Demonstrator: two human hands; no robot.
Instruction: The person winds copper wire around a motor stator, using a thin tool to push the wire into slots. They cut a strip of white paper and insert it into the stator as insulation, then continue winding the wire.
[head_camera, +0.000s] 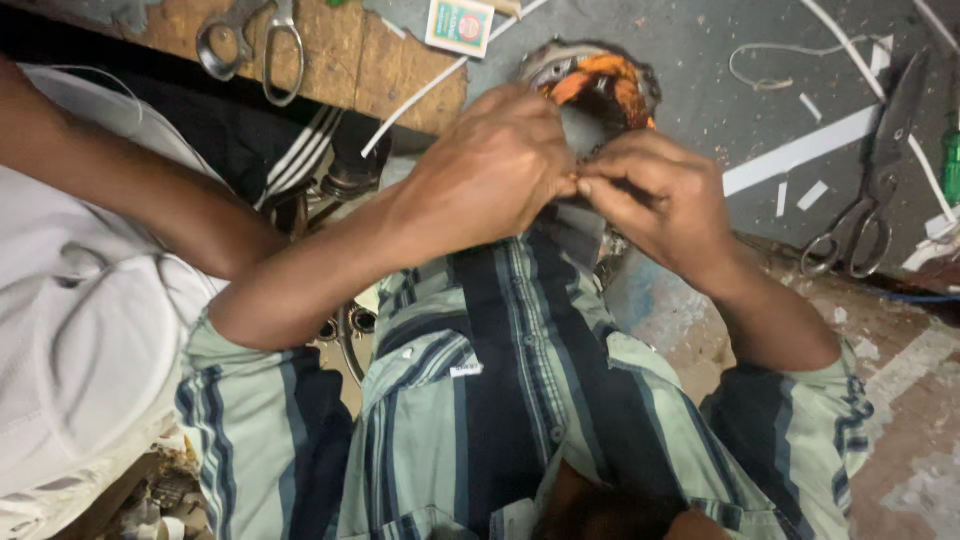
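Both hands meet mid-scene: left hand (490, 170) and right hand (655, 200) fingertips pressed together, pinching something fine at the near edge of the round orange-wound coil (600, 80). Likely winding work; scissors (865, 215) lie right.

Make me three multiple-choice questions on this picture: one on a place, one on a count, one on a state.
1. Where does the small box lie?
A. top edge, by the white strip
B. bottom right corner
C. on the shirt

2. How many pairs of scissors show?
A. one
B. two
C. four

3. How do the hands stand?
A. far apart
B. fingertips pinched together at the coil
C. flat on the floor

A: it lies above the hands.
B: one pair top left, one right.
B: left hand meets right hand below the orange coil.
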